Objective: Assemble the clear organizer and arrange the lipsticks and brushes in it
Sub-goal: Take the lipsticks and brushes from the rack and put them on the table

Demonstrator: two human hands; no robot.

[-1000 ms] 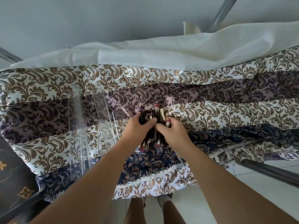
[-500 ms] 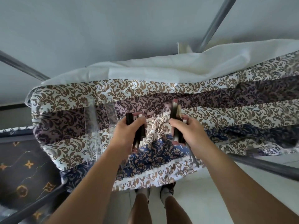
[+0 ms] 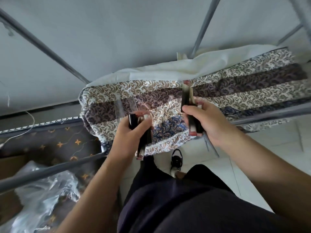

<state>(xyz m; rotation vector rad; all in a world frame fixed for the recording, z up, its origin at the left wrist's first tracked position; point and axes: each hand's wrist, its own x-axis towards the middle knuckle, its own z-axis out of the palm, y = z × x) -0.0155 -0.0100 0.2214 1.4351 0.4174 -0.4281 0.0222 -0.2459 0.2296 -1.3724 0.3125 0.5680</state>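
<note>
My left hand [image 3: 129,137] grips a bundle of dark lipsticks and brushes [image 3: 143,142], their ends sticking out above and below the fist. My right hand [image 3: 207,121] holds a second bundle of lipsticks and brushes [image 3: 188,105], pointing up past the thumb. Both hands hover above the front edge of a patterned quilt [image 3: 235,84]. Clear organizer panels [image 3: 126,108] lie on the quilt just beyond my left hand, blurred and hard to make out.
A white sheet [image 3: 168,71] lies behind the quilt. Grey metal frame bars [image 3: 269,113] cross in front and behind. A dark patterned mattress [image 3: 50,142] and crumpled plastic wrap [image 3: 47,195] sit at lower left. My legs and a shoe [image 3: 176,160] stand on white floor tiles.
The single heap of lipsticks and brushes has been split into two bundles, one per hand, lifted off the quilt and pulled toward me. The view has drawn back and tilted down.
</note>
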